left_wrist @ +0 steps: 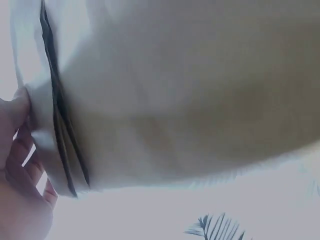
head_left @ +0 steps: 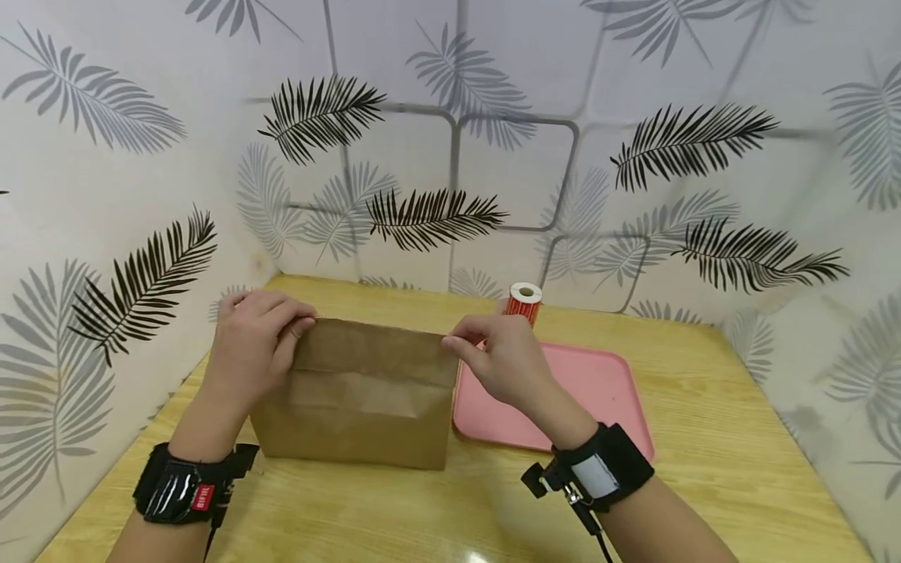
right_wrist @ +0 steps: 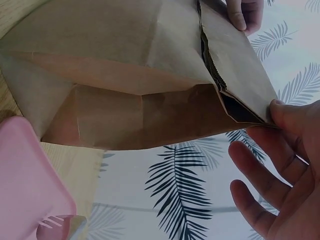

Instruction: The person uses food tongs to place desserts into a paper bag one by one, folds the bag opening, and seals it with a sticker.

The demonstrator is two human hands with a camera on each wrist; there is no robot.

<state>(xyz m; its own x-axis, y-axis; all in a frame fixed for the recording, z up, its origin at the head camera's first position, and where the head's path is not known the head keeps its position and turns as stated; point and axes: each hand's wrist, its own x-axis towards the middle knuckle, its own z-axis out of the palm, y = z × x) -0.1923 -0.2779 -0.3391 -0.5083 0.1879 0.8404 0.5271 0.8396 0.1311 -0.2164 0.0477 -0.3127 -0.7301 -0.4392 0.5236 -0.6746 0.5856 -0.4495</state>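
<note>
A brown paper bag stands upright on the table, its top edge folded over toward the camera as a flap. My left hand pinches the flap at its upper left corner. At the opposite corner my right hand pinches the fold between thumb and forefinger. In the right wrist view the other fingers are spread below the bag's edge, and the gusseted side bulges open. The left wrist view shows the left thumb on the folded layers. The bag's contents are hidden.
A pink tray lies right of the bag, partly under my right forearm. Behind it stands a roll of red and white labels. Around the wooden table hangs a leaf-patterned backdrop at the back and sides.
</note>
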